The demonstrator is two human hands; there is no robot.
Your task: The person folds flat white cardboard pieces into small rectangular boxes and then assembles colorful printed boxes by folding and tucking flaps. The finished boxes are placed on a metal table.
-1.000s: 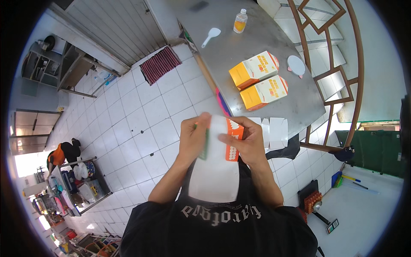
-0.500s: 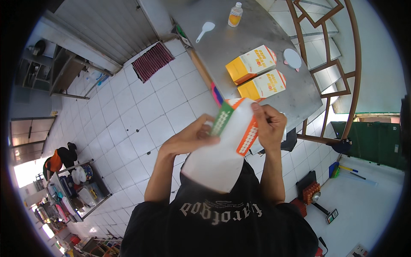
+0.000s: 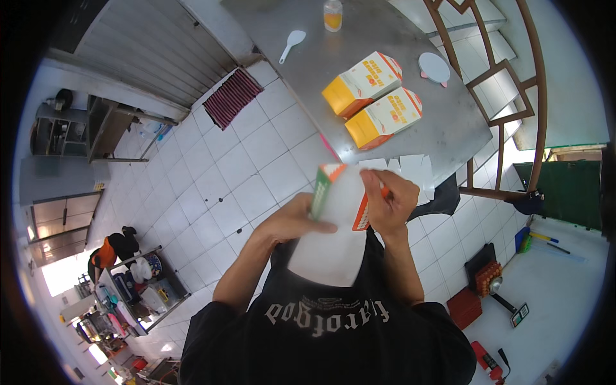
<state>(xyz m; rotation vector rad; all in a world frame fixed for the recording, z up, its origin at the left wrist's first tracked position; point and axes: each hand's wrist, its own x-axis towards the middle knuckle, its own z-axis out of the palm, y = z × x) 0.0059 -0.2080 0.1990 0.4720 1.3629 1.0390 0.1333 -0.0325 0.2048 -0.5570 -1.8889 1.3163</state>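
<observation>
In front of my chest I hold a partly folded cardboard carton (image 3: 328,253), its plain white inside facing up and green and orange printed side panels bent along its edges. My left hand (image 3: 290,220) grips its left side, the thumb lying across the white face and the fingers hidden behind. At the upper right edge my right hand (image 3: 393,200) pinches the orange side panel between thumb and fingers. Just beyond, on the metal table (image 3: 276,22), two yellow-and-white cartons (image 3: 362,83) lie side by side, folded into shape.
White cardboard pieces (image 3: 416,170) lie at the table's near edge. Farther back are a white scoop (image 3: 293,42), a bottle with orange contents (image 3: 332,17) and a white round object with pink nubs (image 3: 435,68). A brown metal railing (image 3: 494,119) borders the table's right side.
My hands have drawn closer together on the carton, and its side panels stand more steeply folded. The white cardboard pieces at the table edge show more now as the view shifted.
</observation>
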